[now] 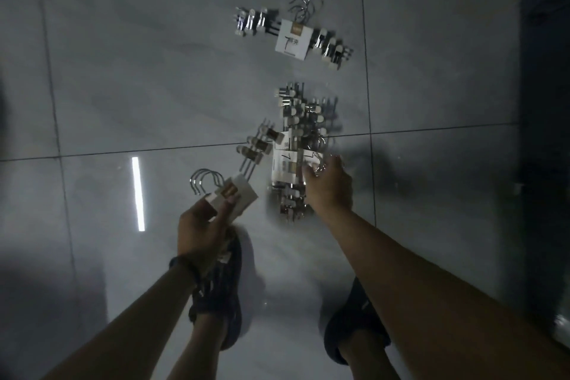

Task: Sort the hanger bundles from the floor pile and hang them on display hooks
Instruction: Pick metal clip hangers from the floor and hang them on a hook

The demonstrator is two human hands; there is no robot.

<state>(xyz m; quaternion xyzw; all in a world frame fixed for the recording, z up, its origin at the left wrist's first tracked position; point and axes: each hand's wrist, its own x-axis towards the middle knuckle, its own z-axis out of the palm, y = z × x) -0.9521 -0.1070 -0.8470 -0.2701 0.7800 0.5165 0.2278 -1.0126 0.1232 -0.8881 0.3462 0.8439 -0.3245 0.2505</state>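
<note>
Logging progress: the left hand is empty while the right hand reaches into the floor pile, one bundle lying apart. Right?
No: the head view shows the left hand gripping a hanger bundle by its card label. The right hand does reach into the floor pile, and one separate bundle lies apart.

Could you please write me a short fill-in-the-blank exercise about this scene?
The left hand grips ____ hanger bundle.
The right hand reaches into the pile lying on the ____.
A separate bundle lies apart from the pile, ____ from the person.
Missing words: one; floor; farther.
</note>
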